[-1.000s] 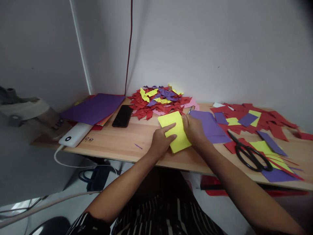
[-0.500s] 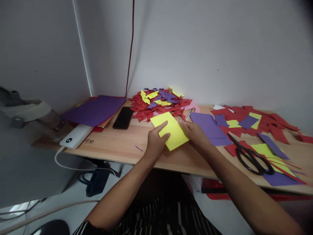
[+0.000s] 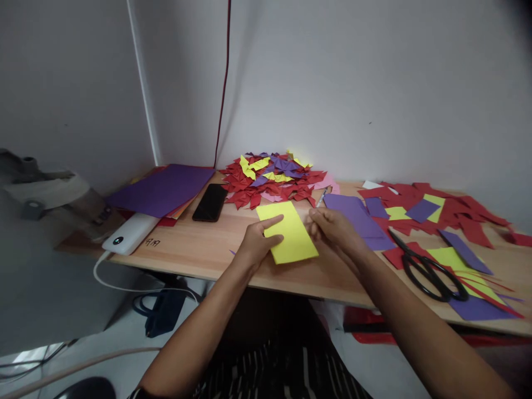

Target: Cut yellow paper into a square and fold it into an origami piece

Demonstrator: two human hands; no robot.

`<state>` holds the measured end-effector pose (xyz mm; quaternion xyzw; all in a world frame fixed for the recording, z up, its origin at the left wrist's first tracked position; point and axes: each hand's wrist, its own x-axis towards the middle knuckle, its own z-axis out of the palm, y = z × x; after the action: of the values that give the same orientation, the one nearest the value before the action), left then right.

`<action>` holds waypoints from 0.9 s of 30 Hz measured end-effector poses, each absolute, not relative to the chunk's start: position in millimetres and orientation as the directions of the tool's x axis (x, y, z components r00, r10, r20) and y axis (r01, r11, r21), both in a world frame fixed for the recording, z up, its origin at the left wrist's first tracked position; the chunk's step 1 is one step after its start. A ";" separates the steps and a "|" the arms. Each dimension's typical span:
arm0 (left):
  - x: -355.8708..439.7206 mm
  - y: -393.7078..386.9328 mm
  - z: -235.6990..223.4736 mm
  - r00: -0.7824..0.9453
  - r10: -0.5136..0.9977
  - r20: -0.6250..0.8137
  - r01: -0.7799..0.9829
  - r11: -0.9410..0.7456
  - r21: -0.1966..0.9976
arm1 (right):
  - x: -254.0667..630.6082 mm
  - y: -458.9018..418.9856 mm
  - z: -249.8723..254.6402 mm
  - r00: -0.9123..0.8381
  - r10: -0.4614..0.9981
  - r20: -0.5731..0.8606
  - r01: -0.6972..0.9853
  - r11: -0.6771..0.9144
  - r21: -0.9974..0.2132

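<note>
My left hand (image 3: 258,244) grips a yellow sheet of paper (image 3: 294,235) by its left side, with thumb and forefinger on top and the other fingers hidden beneath. The sheet is tilted above the front of the table. Close to its right edge is my right hand (image 3: 332,227), its thumb and fingers drawn together. Whether they touch the edge or pinch something small I cannot make out. Just beyond the right hand lie a purple sheet (image 3: 351,213) and a thin pen-like item (image 3: 321,198).
Behind the hands rises a heap of folded red, purple and yellow paper pieces (image 3: 270,180). To the left are a phone (image 3: 210,203), a white power bank (image 3: 132,233) and purple sheets (image 3: 166,188). Black-handled scissors (image 3: 432,274) and red paper cutouts (image 3: 465,216) lie right.
My right hand has come off the face of the yellow sheet to beside its right edge, fingers now curled. The sheet has turned slightly and sits a little lower, still in my left hand.
</note>
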<state>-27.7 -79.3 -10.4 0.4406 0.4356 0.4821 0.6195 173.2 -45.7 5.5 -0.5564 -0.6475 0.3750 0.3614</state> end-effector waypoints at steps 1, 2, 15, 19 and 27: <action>-33.3 -80.1 -9.4 0.185 0.973 -0.140 -0.145 0.168 0.975 | 173.3 -48.5 6.9 -0.093 0.985 0.148 0.484 0.174 -0.857; -39.0 -80.9 -8.1 0.206 0.966 -0.159 -0.065 0.175 0.982 | 172.4 -53.1 7.7 -0.087 0.967 0.241 0.536 0.249 -0.807; -64.2 -81.0 2.2 0.322 0.946 0.043 0.567 -0.229 0.791 | 141.2 -122.2 -29.9 -0.638 0.718 0.278 0.747 0.665 -0.002; -71.2 -93.5 2.2 0.334 0.929 0.159 0.667 -0.353 0.656 | 141.1 -121.2 -28.2 -0.618 0.734 0.281 0.766 0.643 0.005; -54.1 -90.2 6.2 0.627 0.717 0.305 0.580 -0.691 0.431 | 138.0 -121.6 -25.4 -0.641 0.712 0.285 0.749 0.661 0.033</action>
<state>-54.1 -90.2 6.2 0.8898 0.3645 0.2316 0.1475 138.0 -121.6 -25.4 -0.4047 -0.9029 -0.0741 0.1245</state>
